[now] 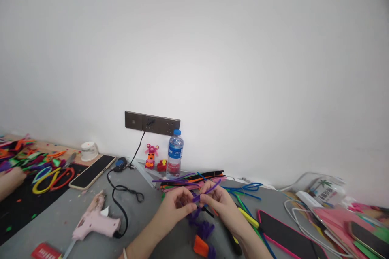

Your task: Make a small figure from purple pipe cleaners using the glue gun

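Beyond the left hand point(178, 206) stands a bottle point(175, 151) (capped, reddish below).

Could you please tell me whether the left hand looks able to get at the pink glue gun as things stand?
Probably yes: the glue gun lies on the table, with only its black cord between it and the left hand. That hand seems occupied with a purple pipe cleaner.

A fuzzy, matt pile is shown by the purple pipe cleaner point(214, 186) in the grip, clear glossy plastic by the bottle point(175, 154) beyond it, smooth plastic by the glue gun point(96, 222) leftward.
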The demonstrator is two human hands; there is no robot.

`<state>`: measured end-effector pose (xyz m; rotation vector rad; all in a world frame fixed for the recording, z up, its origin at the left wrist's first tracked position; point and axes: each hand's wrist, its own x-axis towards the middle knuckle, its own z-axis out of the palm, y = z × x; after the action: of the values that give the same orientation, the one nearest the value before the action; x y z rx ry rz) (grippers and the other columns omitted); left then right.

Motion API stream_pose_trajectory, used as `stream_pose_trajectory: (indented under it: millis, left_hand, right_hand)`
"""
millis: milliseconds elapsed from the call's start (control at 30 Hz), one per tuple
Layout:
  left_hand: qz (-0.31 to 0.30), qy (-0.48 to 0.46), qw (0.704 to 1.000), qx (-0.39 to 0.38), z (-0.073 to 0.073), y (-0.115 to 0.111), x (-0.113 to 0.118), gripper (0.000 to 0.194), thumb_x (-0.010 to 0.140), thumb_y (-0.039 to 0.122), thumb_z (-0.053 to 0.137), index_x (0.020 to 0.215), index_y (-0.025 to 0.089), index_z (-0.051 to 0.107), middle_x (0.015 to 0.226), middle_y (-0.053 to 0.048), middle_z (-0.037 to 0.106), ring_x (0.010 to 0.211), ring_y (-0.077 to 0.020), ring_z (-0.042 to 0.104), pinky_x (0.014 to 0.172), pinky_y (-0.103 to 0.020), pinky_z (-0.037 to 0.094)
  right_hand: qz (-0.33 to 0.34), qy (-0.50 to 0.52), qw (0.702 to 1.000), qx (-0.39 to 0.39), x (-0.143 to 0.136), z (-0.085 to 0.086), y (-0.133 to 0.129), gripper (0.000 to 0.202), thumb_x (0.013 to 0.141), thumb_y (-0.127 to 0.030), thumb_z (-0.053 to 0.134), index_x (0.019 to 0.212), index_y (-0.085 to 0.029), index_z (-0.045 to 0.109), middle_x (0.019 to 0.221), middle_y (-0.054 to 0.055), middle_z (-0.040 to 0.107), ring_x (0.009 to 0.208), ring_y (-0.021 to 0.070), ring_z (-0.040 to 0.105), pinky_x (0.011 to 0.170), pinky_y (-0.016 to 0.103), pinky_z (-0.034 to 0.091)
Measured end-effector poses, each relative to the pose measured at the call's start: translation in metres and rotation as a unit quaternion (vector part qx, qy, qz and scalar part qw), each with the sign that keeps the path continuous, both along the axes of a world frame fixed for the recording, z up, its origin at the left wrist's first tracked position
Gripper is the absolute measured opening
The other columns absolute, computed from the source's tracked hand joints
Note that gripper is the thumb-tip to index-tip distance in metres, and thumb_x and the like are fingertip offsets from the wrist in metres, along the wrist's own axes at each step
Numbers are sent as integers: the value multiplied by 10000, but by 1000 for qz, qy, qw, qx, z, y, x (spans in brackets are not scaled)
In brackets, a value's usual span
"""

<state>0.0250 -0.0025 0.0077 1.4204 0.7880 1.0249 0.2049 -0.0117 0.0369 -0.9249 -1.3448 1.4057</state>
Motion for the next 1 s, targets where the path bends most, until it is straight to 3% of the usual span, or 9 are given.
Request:
stream_pose_trajectory:
  millis: [367,567,767,1000]
  left_hand:
    - [88,15,995,43,2,2,-3,220,708,339,724,809,145,704,692,-25,662,642,-155,550,589,-234,385]
    - [123,49,990,56,2,2,-5,176,713,324,723,754,155,750,733,-56,735,638,-176,586,599,-253,416]
    - [108,-39,993,3,-5,8,-4,318,654,430,774,784,141,748,789,-85,750,760,-233,655,707,-302,491]
    - [81,-86,992,-39,-4,7,-2,357,614,447,811,785,146,723,709,-62,741,684,-195,662,671,-278,497]
  right_hand:
    - [-13,-24,999,21,-5,0,-1,259,699,-344,781,676,-183,579,668,-21,606,638,150,530,606,252,362]
    - [-6,0,1000,8,-4,-1,-1,256,715,-390,771,746,-184,622,679,-13,619,650,154,540,633,261,379]
    - [-12,32,999,19,-7,2,-3,284,720,-433,762,773,-193,619,723,-3,608,684,166,556,657,272,407]
    - [-11,-23,995,99,-7,5,-2,236,766,-402,725,754,-194,613,797,26,607,777,197,565,710,296,434]
